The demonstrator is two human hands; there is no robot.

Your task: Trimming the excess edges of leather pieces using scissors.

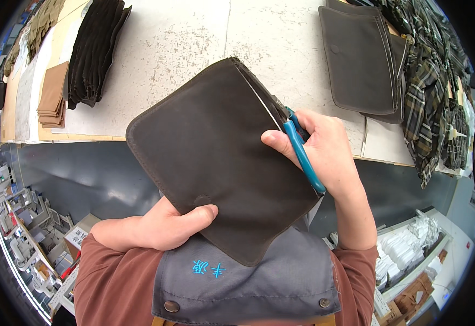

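Your left grip point(173, 224) pinches the dark pouch point(216, 146); right grip point(325, 145) holds teal-handled pliers point(302, 157) at its gaping side. It's between grips, likely mid-work; stacked pouches point(357, 68) beyond right grip: status unclear.

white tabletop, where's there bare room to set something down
Bare: scuffed white tabletop between the black layered stack and flat dark pieces, beyond the held dark-brown rounded piece. Crowded: the right end, heaped with dark plaid fabric.
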